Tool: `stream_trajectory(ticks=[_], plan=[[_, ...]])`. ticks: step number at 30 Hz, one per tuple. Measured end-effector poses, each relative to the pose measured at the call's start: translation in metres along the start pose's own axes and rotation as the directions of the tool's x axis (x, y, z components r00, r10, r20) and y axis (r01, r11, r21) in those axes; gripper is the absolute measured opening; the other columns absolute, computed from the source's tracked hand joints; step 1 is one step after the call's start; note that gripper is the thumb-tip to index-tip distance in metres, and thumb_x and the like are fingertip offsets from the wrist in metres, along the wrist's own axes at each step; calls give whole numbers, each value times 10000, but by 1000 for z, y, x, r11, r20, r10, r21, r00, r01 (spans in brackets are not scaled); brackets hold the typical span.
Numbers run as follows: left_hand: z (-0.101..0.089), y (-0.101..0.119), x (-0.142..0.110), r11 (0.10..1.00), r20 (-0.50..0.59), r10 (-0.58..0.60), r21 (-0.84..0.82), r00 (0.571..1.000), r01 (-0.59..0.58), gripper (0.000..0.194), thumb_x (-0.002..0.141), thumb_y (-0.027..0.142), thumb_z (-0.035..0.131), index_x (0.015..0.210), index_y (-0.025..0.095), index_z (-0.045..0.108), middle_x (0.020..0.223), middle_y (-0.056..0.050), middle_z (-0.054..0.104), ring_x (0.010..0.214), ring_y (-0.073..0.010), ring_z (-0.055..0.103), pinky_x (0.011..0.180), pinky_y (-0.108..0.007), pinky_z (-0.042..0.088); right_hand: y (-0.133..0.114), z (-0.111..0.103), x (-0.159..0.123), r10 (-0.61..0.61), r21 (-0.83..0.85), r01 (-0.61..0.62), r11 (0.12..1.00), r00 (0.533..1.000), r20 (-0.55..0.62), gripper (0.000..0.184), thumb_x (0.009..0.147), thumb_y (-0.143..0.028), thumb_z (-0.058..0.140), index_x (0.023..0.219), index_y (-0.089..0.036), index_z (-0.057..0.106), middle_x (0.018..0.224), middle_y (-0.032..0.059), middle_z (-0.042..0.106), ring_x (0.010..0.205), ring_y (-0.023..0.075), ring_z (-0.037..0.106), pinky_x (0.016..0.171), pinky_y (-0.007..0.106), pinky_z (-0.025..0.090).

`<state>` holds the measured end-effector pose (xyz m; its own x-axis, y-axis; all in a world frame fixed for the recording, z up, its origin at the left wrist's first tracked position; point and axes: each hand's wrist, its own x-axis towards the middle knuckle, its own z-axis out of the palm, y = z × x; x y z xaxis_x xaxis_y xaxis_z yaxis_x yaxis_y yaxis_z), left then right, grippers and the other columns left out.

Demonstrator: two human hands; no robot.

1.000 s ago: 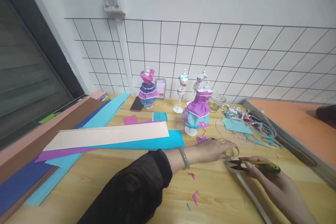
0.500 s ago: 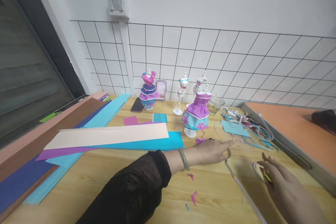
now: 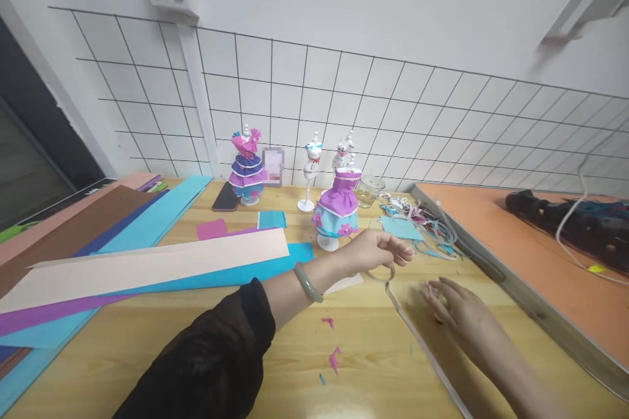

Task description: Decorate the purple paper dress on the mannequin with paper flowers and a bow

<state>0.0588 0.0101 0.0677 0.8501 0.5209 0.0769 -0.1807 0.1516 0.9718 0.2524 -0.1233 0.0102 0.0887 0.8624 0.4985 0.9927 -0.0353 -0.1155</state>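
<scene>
My left hand (image 3: 374, 252) reaches across the table, fingers curled together at the tips. Something small and pale shows by the fingertips, too little of it to name. Just below that hand lies a loop of narrow pale ribbon (image 3: 381, 275), and a strip of it runs toward the table's front edge. My right hand (image 3: 462, 314) hovers low at the right with its fingers bent together; what they hold, if anything, is hidden. Behind my left hand stands a small mannequin in a purple and blue dress (image 3: 338, 206).
Long strips of coloured paper (image 3: 162, 268) cover the left side. At the back are a layered-dress mannequin (image 3: 247, 170), a white mannequin (image 3: 309, 170), a phone (image 3: 226, 197) and a glass jar (image 3: 369, 191). Ribbon scraps (image 3: 442, 236) lie before an orange-topped surface (image 3: 481, 236). Pink scraps (image 3: 335, 360) lie in front.
The view has turned to the right. My left fingers, stretched forward before, are now curled and lifted. The round white-rimmed thing with yellow at my right hand is no longer visible.
</scene>
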Motion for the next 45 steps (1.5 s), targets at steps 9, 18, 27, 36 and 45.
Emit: stream_trajectory(ticks=[9, 18, 27, 36, 45], plan=[[0, 20, -8, 986, -26, 133, 105, 991, -130, 202, 654, 3, 464, 740, 109, 613, 781, -56, 640, 771, -107, 599, 828, -312, 461, -87, -59, 60, 264, 605, -230, 762, 964, 34, 318, 786, -476, 541, 882, -205, 679, 948, 68, 706, 904, 232, 647, 764, 310, 513], [-7, 21, -8, 912, -45, 207, 370, 977, -176, 195, 686, 56, 455, 775, 131, 611, 832, -45, 644, 812, -112, 592, 803, -277, 468, -98, -57, 72, 454, 662, -405, 631, 884, 108, 383, 701, -511, 624, 879, -176, 682, 933, 84, 709, 904, 241, 645, 759, 298, 514], [-7, 27, -15, 759, -27, 316, 607, 948, -236, 249, 716, 125, 428, 855, 169, 630, 900, -27, 658, 877, -128, 586, 804, -259, 457, -102, -62, 70, 442, 740, -421, 524, 877, 186, 341, 702, -490, 644, 810, -171, 696, 822, 73, 718, 867, 246, 658, 790, 330, 510], [-6, 23, -13, 861, 37, 240, 454, 970, -230, 193, 753, 171, 495, 907, 142, 607, 940, -67, 652, 880, -133, 593, 806, -277, 459, -113, -66, 66, 456, 754, -351, 555, 887, 76, 263, 675, -406, 687, 776, -163, 680, 799, 73, 718, 815, 235, 665, 718, 312, 535], [-2, 41, -22, 959, 49, 118, 253, 992, -127, 155, 754, 196, 539, 866, 115, 609, 843, -71, 634, 793, -110, 590, 786, -287, 465, -103, -58, 55, -30, 207, 112, 972, 932, -362, 130, 838, -265, 532, 890, -213, 640, 872, 53, 692, 805, 189, 645, 746, 316, 491]])
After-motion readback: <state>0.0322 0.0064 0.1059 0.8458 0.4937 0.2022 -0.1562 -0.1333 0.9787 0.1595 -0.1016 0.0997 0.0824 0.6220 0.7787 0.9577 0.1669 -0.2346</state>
